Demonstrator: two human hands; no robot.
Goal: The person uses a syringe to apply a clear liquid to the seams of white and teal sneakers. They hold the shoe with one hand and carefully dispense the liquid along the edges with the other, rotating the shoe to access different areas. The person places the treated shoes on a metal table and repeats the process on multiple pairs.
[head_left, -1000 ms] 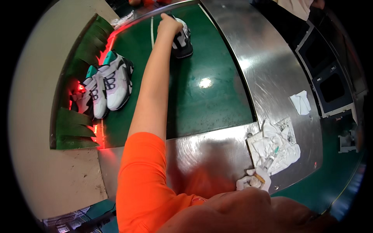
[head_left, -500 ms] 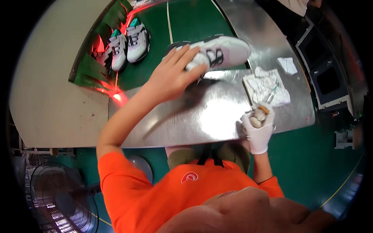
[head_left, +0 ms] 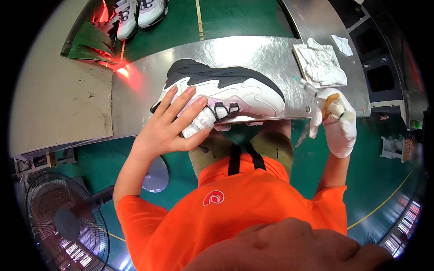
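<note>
A white sneaker with black and pale pink trim (head_left: 253, 95) lies on its side along the table's near edge, dark sole facing away and toe to the right. My bare left hand (head_left: 165, 124) grips it at the heel end, fingers spread over the side and thumb by the tongue. In a white glove, my right hand (head_left: 341, 133) is closed round a clear syringe (head_left: 310, 88) with a green tip, which points toward the sneaker's toe but stays apart from it. A brown-handled piece (head_left: 331, 103) is also in that hand; its kind is unclear.
Two more sneakers (head_left: 151, 13) stand on the green conveyor belt (head_left: 244, 18) at the far left, near red light. A crumpled white cloth (head_left: 323, 67) lies on the metal table (head_left: 135, 97), with a white paper piece (head_left: 342, 45) beyond. A fan (head_left: 68, 221) stands at lower left.
My left hand has brought the sneaker from the belt's edge toward me and turned it, sole now away. My right hand has risen from beside the cloth, with the syringe now pointing left.
</note>
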